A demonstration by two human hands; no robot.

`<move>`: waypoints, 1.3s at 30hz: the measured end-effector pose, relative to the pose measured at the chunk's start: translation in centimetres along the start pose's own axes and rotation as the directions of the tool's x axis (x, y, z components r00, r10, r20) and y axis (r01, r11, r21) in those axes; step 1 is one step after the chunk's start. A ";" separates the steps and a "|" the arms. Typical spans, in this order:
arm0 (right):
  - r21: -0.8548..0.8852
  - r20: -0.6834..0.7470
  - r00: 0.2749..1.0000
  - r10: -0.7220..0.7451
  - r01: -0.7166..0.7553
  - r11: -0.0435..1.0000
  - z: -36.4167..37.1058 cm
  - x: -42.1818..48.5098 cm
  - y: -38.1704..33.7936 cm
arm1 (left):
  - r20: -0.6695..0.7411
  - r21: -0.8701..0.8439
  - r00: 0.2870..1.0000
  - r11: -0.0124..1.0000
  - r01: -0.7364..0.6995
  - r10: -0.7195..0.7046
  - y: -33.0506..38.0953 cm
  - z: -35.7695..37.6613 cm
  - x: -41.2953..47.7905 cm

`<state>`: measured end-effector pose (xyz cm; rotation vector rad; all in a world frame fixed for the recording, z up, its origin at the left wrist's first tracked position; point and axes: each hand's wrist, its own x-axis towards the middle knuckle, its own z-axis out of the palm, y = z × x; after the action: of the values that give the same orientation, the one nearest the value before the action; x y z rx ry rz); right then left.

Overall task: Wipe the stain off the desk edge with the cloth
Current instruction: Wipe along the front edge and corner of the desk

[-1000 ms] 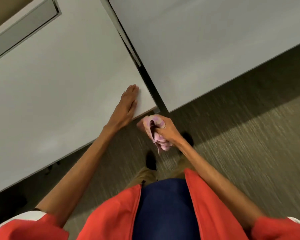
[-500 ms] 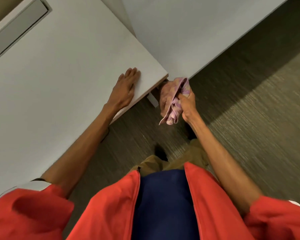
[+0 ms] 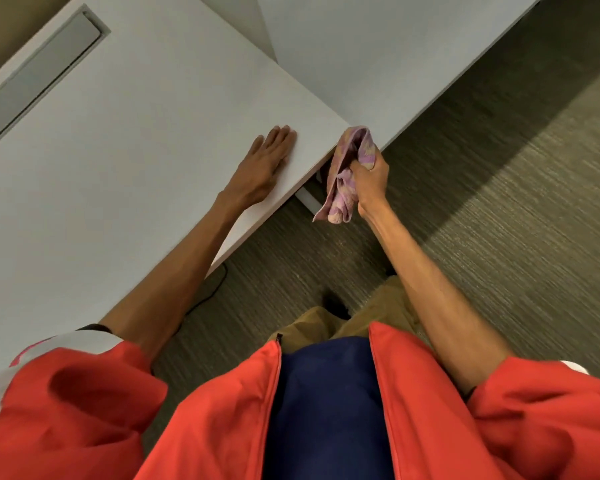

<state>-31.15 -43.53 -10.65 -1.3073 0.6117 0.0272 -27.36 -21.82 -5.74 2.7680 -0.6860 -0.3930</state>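
Right hand [image 3: 369, 174] grips cloth [image 3: 343, 174] against desk [image 3: 153, 133] edge; left hand [image 3: 265, 161] flat on top.

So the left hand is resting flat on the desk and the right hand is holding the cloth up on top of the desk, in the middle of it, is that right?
Not quite. The left hand does lie flat on the desk, but the right hand holds the cloth against the desk's edge near its corner, not on top in the middle. The head view shows it.
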 end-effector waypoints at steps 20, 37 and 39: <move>-0.180 -0.018 0.999 -0.029 0.026 0.983 4.6 -8.2 3.8 | 0.003 -0.032 0.996 0.996 -0.087 0.087 -1.3 0.6 0.2; -0.122 -0.109 0.990 -0.094 0.080 0.989 6.3 -9.7 4.1 | 0.008 -0.071 0.998 0.996 -0.061 0.062 -0.5 0.2 0.0; -0.114 -0.173 0.981 -0.088 0.068 0.991 6.0 -8.2 3.2 | 0.012 -0.083 0.998 0.995 -0.055 0.056 -0.4 0.0 -0.1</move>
<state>-36.75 -34.55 -9.11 -1.4476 0.7178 -0.1237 -27.24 -21.42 -5.84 2.6647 -0.7320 -0.4205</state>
